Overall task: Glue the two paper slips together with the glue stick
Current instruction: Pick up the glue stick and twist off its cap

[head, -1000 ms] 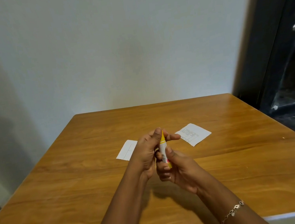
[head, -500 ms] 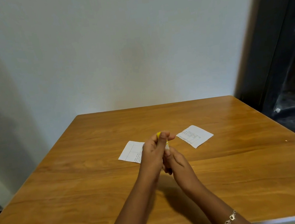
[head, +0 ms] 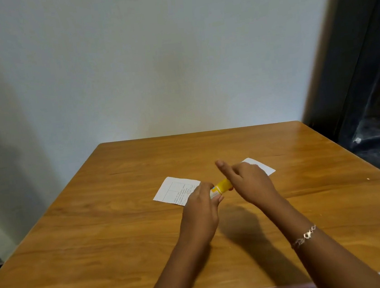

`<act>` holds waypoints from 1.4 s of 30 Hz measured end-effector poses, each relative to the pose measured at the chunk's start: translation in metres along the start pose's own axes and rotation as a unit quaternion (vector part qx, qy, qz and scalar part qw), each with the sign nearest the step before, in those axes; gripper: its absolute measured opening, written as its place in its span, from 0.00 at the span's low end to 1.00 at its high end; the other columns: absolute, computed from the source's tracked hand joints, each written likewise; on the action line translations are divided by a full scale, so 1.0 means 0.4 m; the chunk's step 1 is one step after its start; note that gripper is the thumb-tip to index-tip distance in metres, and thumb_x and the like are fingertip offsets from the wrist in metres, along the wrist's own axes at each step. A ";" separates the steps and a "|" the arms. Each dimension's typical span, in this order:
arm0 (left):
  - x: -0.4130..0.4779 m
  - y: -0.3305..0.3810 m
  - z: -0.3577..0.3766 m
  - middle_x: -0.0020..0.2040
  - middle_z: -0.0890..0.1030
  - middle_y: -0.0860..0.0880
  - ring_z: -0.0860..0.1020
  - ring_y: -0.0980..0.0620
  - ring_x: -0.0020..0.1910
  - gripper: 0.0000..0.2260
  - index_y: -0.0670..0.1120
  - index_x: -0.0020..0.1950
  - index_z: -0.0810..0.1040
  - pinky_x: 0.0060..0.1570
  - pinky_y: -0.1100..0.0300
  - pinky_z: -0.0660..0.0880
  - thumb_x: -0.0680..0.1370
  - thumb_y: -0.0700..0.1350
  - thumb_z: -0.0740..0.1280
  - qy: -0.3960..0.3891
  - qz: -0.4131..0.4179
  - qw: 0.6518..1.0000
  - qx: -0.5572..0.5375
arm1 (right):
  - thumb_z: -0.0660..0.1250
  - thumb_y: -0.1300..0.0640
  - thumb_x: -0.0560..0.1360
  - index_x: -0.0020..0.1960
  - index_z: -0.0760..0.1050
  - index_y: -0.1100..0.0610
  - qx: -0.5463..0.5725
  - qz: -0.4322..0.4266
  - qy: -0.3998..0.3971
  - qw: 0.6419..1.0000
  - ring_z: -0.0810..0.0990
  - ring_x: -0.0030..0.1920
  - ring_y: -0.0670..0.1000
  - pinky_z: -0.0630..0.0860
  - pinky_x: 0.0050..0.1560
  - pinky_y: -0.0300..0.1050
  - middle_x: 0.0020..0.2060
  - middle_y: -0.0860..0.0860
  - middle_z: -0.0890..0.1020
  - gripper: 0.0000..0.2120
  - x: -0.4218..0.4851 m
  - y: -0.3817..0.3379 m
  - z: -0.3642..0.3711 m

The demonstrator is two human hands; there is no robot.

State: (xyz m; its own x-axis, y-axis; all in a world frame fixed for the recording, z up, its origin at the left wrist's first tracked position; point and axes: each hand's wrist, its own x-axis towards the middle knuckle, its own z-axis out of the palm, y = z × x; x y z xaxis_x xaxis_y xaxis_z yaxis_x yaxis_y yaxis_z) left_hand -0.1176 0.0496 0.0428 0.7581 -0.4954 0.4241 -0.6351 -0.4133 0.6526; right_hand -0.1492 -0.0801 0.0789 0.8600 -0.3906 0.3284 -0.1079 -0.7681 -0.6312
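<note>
Two white printed paper slips lie flat on the wooden table point(head: 123, 234). The left slip point(head: 174, 189) is partly covered by my left hand point(head: 202, 211). The right slip point(head: 261, 166) is mostly hidden behind my right hand point(head: 247, 181). A yellow and white glue stick point(head: 220, 187) lies tilted between the hands. My left hand grips its white lower end. My right hand holds its yellow upper end, index finger stretched out. Whether the cap is on I cannot tell.
A pale wall rises right behind the table's far edge. A dark door frame and dark clutter point(head: 379, 110) stand to the right of the table. A bracelet point(head: 305, 236) circles my right wrist.
Both hands moved forward and down toward the slips. The glue stick went from upright to tilted sideways, and my right hand shifted from its lower body to its yellow end.
</note>
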 end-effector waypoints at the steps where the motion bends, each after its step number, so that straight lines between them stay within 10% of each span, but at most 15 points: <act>1: -0.001 0.001 0.002 0.53 0.77 0.44 0.74 0.46 0.50 0.10 0.43 0.58 0.71 0.44 0.55 0.68 0.79 0.45 0.61 -0.004 0.007 1.000 0.026 | 0.46 0.28 0.69 0.27 0.72 0.59 -0.054 0.001 -0.027 0.998 0.77 0.31 0.54 0.71 0.34 0.48 0.25 0.54 0.78 0.37 0.011 -0.006 -0.005; 12: -0.008 -0.006 0.019 0.57 0.75 0.45 0.73 0.47 0.53 0.13 0.45 0.60 0.66 0.41 0.58 0.62 0.80 0.51 0.56 -0.009 0.030 0.977 0.212 | 0.55 0.53 0.77 0.26 0.60 0.52 -0.217 -0.036 -0.046 0.974 0.71 0.35 0.54 0.63 0.34 0.43 0.28 0.50 0.69 0.21 0.006 -0.030 0.029; 25: 0.039 0.004 -0.021 0.33 0.78 0.46 0.73 0.51 0.32 0.05 0.42 0.41 0.77 0.28 0.60 0.63 0.71 0.44 0.67 -0.142 -0.088 0.986 0.010 | 0.55 0.52 0.75 0.23 0.72 0.62 -0.209 -0.196 0.082 0.955 0.67 0.20 0.55 0.49 0.26 0.39 0.18 0.58 0.74 0.25 -0.013 -0.011 0.047; 33: 0.052 -0.023 -0.060 0.20 0.65 0.55 0.60 0.59 0.17 0.06 0.48 0.34 0.70 0.18 0.71 0.55 0.66 0.44 0.67 -0.428 -0.255 0.812 -0.303 | 0.52 0.54 0.78 0.22 0.72 0.57 -0.175 -0.419 0.066 0.889 0.65 0.17 0.50 0.61 0.23 0.38 0.16 0.51 0.71 0.28 0.010 0.000 0.013; 35: 0.052 -0.025 -0.057 0.24 0.69 0.54 0.64 0.59 0.20 0.04 0.49 0.39 0.74 0.19 0.68 0.58 0.71 0.44 0.68 -0.392 -0.222 0.841 -0.300 | 0.50 0.53 0.79 0.23 0.72 0.57 -0.188 -0.411 0.045 0.891 0.66 0.18 0.51 0.61 0.23 0.39 0.17 0.52 0.71 0.28 0.019 0.007 0.006; 38: 0.029 -0.021 -0.019 0.41 0.77 0.52 0.74 0.53 0.37 0.10 0.47 0.52 0.72 0.32 0.62 0.68 0.73 0.46 0.69 -0.143 -0.055 0.986 -0.070 | 0.51 0.51 0.78 0.24 0.69 0.58 -0.217 -0.277 0.033 0.935 0.66 0.22 0.53 0.61 0.27 0.43 0.19 0.54 0.71 0.26 0.041 0.016 -0.002; 42: -0.018 -0.009 0.032 0.43 0.81 0.45 0.79 0.46 0.40 0.12 0.43 0.51 0.77 0.35 0.56 0.75 0.69 0.41 0.73 0.106 0.082 0.983 0.123 | 0.51 0.49 0.79 0.23 0.59 0.54 -0.221 -0.176 -0.029 0.959 0.62 0.25 0.50 0.53 0.26 0.44 0.21 0.50 0.64 0.26 0.068 0.006 0.011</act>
State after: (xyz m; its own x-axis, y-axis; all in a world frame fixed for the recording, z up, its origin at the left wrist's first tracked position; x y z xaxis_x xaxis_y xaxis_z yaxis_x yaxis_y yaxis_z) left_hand -0.1228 0.0449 0.0295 0.6403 -0.4100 0.6496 -0.7478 -0.5262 0.4050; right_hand -0.1238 -0.0903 0.0830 0.9068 -0.0490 0.4187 0.0042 -0.9921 -0.1252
